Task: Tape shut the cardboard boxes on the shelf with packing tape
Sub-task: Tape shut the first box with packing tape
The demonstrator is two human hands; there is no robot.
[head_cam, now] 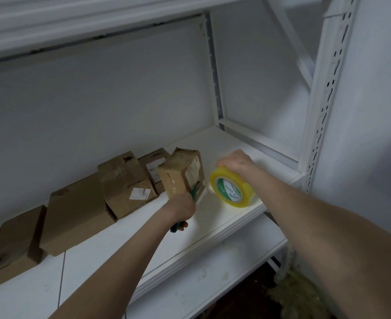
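The small, tilted cardboard box (178,173) sits on the white shelf (226,143), at the right end of a row of boxes (125,180). Your left hand (181,209) grips green-handled scissors (195,189), their blades against the box's near side. Just to the right, your right hand (234,161) clasps the top of the tape roll (231,188), held on edge by the shelf's near edge.

Left hand (182,208) grips green scissors (195,191). The handle end pokes out below the fingers, and the blades lie against a tilted small box (180,173) just beyond the knuckles. Right hand (234,161) grips tape roll (232,186) from above; the roll stands on edge on the shelf (224,217), under the fingers. Other boxes (74,215) line up left of the left hand.
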